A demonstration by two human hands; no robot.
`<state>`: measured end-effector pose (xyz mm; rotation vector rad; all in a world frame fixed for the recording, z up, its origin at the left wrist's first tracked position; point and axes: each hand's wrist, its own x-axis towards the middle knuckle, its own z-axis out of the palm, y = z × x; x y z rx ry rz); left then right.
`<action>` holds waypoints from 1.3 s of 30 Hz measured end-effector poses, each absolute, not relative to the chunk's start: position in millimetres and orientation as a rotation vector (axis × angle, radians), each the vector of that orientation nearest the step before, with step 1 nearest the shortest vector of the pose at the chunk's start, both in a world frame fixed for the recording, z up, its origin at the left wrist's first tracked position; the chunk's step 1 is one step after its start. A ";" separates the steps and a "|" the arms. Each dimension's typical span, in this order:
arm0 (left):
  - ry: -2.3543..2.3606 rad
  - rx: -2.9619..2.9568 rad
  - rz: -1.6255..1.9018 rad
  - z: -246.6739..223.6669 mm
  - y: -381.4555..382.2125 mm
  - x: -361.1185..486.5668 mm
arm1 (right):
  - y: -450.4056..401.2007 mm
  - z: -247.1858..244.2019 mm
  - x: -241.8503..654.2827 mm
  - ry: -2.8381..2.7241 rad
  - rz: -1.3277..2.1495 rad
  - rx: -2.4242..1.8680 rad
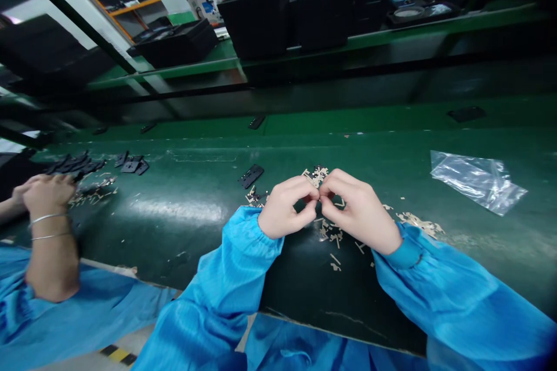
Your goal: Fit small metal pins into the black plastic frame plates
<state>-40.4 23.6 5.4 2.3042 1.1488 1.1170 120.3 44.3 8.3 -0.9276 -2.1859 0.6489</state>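
My left hand (290, 206) and my right hand (359, 207) meet fingertip to fingertip over the green table (200, 243). Both are closed in a pinch, and whatever sits between the fingertips is too small to make out. Small beige cut pieces (333, 235) lie scattered beneath and behind my hands. To the left of them rests a flat black plastic part (251, 176) with holes. A further heap of beige pieces (420, 224) lies beside my right wrist, partly hidden by the sleeve.
A clear plastic bag (477, 181) lies at the right. On the left, a co-worker's hands (47, 191) are near a pile of black parts (76, 163) and beige scraps. Black boxes (256, 17) stand on the raised shelf behind, with other people's hands beyond.
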 end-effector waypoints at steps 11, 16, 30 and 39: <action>1.279 3.075 1.365 8.2 26.3 -60.7 | 44.4 25.3 132.0 -2.109 0.759 -0.837; 1.148 3.270 1.302 9.8 19.6 -56.5 | 40.0 25.7 127.6 -2.047 0.863 -0.859; 1.094 3.299 1.236 15.4 17.7 -48.8 | 41.3 19.0 121.4 -1.791 1.268 -0.992; 2.296 1.934 0.404 3.3 47.0 -153.8 | 44.7 21.3 124.4 -1.785 1.177 -1.011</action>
